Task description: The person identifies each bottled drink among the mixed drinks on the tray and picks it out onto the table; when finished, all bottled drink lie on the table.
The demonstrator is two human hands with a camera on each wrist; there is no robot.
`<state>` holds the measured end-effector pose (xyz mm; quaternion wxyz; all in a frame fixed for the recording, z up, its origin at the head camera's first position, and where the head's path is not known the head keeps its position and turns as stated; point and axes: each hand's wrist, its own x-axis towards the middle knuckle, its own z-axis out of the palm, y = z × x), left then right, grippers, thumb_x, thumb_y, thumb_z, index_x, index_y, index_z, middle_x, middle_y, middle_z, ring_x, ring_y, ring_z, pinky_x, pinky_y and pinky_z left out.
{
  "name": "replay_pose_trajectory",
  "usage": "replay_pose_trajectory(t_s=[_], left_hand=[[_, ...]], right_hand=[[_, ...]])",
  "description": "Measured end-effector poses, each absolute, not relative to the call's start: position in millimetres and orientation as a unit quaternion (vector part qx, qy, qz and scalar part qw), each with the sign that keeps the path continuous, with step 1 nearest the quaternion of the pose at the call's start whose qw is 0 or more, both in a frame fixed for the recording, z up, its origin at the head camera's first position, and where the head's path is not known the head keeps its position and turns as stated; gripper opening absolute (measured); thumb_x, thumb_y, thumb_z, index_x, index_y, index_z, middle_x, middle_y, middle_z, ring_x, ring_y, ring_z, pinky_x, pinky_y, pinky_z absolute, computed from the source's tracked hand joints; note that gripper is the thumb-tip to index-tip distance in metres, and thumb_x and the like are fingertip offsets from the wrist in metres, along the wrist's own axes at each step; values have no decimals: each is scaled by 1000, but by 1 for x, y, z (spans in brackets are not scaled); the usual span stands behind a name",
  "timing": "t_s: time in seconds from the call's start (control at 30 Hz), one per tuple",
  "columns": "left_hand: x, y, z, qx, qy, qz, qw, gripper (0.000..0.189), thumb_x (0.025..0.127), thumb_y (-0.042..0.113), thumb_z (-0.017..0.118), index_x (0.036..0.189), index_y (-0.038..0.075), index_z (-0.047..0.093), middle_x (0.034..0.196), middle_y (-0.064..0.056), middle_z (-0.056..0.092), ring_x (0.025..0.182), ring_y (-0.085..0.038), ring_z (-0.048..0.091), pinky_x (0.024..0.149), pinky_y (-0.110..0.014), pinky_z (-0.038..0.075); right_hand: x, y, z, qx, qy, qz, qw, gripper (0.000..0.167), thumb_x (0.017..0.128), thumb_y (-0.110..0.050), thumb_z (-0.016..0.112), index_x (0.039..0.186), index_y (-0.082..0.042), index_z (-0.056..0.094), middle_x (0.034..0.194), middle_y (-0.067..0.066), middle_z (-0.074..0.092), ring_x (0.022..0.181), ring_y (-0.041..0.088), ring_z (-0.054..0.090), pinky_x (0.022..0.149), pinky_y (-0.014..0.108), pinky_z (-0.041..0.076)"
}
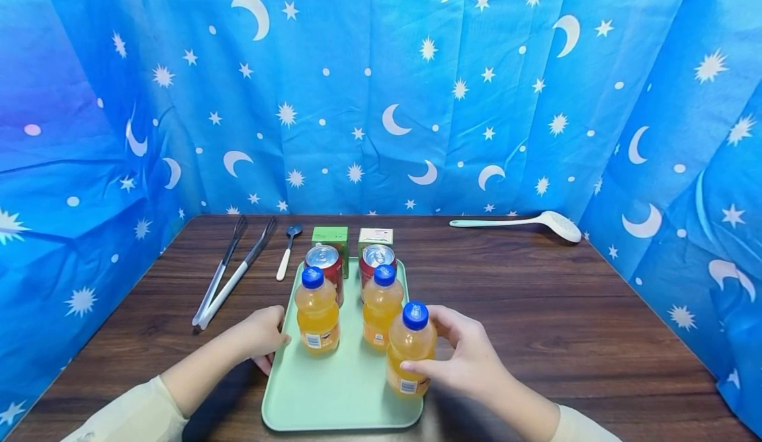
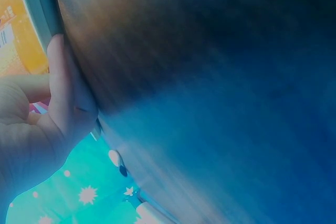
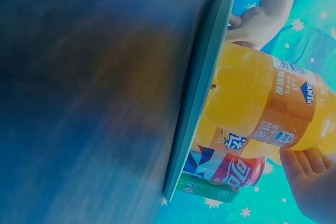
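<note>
My right hand (image 1: 470, 356) grips a blue-capped bottle of orange soda (image 1: 411, 356), thumb on its near side, over the front right of a pale green tray (image 1: 333, 402). In the right wrist view the bottle's orange Fanta label (image 3: 286, 106) shows. Two more such bottles stand on the tray, one at the left (image 1: 318, 319) and one at the right (image 1: 381, 306), partly covered by the held bottle. My left hand (image 1: 262, 336) holds the tray's left rim, its digits around the edge in the left wrist view. Behind the bottles stand two red soda cans, left (image 1: 323, 257) and right (image 1: 378, 257).
At the tray's far end are a green box (image 1: 330, 233) and a white-topped box (image 1: 376, 235). Left of it lie metal tongs (image 1: 232, 276) and a spoon with a white handle (image 1: 286, 260). A white slotted ladle (image 1: 559, 225) lies at the back right, near the starry curtain (image 1: 393, 65).
</note>
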<state>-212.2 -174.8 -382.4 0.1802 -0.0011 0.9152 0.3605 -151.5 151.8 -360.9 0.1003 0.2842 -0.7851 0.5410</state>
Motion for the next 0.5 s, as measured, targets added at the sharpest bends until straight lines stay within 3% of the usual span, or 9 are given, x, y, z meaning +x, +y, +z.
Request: replay_pose_trajectory(t_s=[0.5], left_hand=[[-212,-174,-381,-2,919,349,184,10,89,-4,55,94,-2,47,77,-14,53,54,-24,61,44,-34,56]], right_hand=[[-150,160,-362,274,-787,544,101,51,69,-21,84,113,-15,60,105,-6,65,95,15,64,85,29,54]])
